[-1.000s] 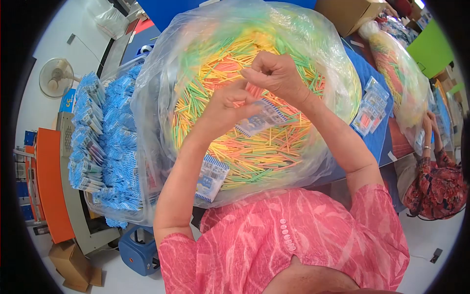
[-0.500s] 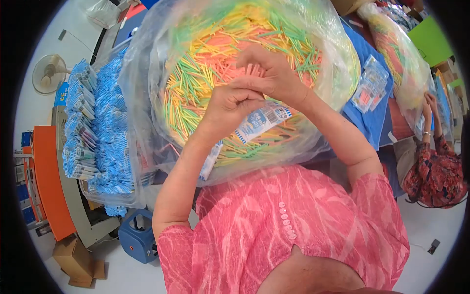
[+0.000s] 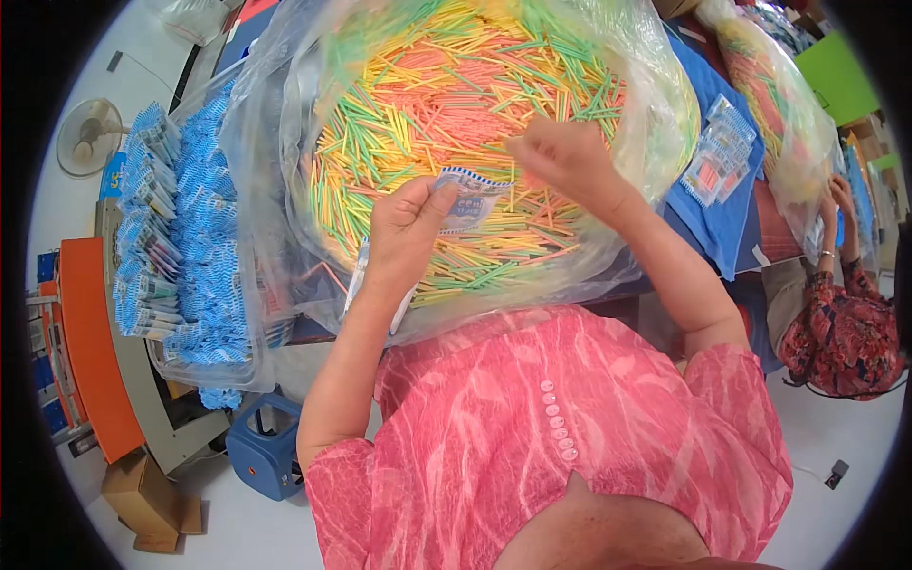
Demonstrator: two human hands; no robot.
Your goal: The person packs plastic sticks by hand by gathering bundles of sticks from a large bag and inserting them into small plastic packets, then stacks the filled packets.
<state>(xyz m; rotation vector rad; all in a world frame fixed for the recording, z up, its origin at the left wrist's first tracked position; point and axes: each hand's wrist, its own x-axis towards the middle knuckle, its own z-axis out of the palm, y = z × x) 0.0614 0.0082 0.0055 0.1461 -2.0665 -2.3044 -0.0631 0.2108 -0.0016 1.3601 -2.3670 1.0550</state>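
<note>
My left hand [image 3: 404, 233] pinches a small printed plastic packet [image 3: 464, 207] with a blue-striped edge, tilted above the heap. To its right, my right hand [image 3: 578, 163] is curled closed and slightly blurred; a pinkish smear shows under its fingers, and I cannot make out what they hold. Below both hands lies a big heap of short straw-like sticks [image 3: 456, 119] in pink, yellow, green and orange. A large clear plastic bag [image 3: 655, 142] with its mouth spread wide surrounds the heap. Another white-and-blue packet [image 3: 356, 280] lies partly hidden behind my left wrist.
Bundles of blue-striped packets [image 3: 209, 218] fill a clear bin at left. More packets [image 3: 717, 157] rest on a blue cloth [image 3: 698, 233] at right. Another person [image 3: 841, 328] works at the far right beside a second bag of sticks [image 3: 760, 85]. A blue stool [image 3: 266, 446] stands lower left.
My hands were together with pink sticks showing at the right fingers. Now they are apart: the right has moved right and down, the left slightly left, lifting the packet more upright.
</note>
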